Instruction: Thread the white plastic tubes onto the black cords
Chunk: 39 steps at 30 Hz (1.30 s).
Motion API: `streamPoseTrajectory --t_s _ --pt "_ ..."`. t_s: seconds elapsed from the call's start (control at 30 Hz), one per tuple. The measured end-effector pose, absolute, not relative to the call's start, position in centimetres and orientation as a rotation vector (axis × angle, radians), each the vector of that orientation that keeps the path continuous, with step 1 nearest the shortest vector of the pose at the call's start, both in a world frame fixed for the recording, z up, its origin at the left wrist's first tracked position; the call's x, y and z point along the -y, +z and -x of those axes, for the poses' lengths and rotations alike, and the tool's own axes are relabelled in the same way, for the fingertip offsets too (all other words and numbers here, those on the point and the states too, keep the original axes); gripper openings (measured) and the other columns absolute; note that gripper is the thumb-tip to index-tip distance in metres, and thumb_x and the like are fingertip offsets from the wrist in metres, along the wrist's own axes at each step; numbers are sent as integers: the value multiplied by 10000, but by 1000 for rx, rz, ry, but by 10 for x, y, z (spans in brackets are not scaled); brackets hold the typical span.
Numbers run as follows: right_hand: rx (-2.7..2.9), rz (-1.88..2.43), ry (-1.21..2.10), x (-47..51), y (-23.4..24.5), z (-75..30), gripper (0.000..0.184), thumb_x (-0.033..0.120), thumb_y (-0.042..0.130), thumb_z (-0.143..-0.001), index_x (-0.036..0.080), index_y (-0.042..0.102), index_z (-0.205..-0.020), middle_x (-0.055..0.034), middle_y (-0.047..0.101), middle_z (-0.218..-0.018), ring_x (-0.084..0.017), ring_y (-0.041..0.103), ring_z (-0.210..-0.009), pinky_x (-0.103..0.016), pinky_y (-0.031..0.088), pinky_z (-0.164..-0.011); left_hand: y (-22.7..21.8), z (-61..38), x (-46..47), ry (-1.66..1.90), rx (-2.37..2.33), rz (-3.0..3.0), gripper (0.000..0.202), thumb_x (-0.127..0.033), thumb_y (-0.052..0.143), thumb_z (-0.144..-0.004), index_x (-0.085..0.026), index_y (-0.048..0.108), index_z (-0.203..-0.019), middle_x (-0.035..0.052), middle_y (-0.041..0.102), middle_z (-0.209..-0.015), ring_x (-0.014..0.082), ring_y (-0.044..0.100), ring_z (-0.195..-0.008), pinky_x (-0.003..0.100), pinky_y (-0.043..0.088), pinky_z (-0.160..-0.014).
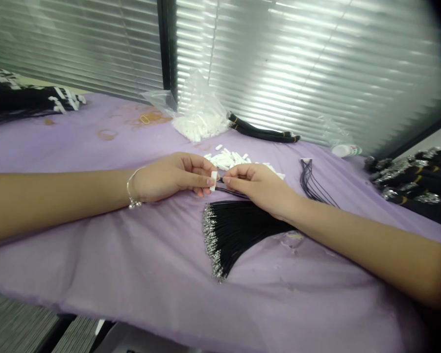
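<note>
Between thumb and fingers, my left hand point(180, 175) pinches a small white plastic connector point(213, 181), held upright above the cloth. My right hand point(255, 184) grips a thin black wire point(221, 180) whose end reaches the connector; whether it sits inside, I cannot tell. A second black wire point(235, 193) runs from the connector's lower part beneath my right hand. Just below lies a fanned bundle of black wires point(242, 225) with silvery metal ends. Behind my hands is a loose pile of white connectors point(230, 159).
On the purple cloth point(106, 274) stand a clear bag of white pieces point(200, 125), rubber bands point(150, 117) and tied black wire bundles point(264, 132). More bundles point(419, 176) lie right, near a white bottle point(345, 150). Wires with white connectors point(64, 98) lie far left; others point(312, 184) lie right.
</note>
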State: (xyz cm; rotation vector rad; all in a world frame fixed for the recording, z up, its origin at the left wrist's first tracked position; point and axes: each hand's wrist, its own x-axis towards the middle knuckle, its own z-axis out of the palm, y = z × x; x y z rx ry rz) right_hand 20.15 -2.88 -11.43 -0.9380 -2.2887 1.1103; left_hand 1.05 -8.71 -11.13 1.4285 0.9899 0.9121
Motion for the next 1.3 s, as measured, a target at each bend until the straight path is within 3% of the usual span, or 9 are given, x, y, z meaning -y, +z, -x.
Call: streamPoseTrajectory --t_s 0.27,0.73,1.3 --pt "2274 921 1001 31 -115 -201 249 368 464 -800 143 511 -704 33 414 -601 -68 354 -546 -212 285 -526 -110 -14 88 944 -1035 -1335 82 -137 586 -774 -109 562 -847 3 598 -665 59 554 -603 172 462 -626" --pt "2409 784 791 38 -111 -201 176 271 425 -843 149 495 -736 26 460 -645 -83 406 -601 -216 320 -585 -108 -15 88 909 -1093 -1392 142 -160 584 -774 -110 563 -904 5 610 -675 69 564 -616 189 469 -649" --pt "2405 772 674 40 -113 -201 192 287 444 -837 150 489 -710 28 477 -633 -81 422 -591 -213 326 -558 -109 -13 89 871 -1070 -1483 140 -166 579 -775 -107 556 -899 11 618 -681 77 558 -615 205 473 -647"
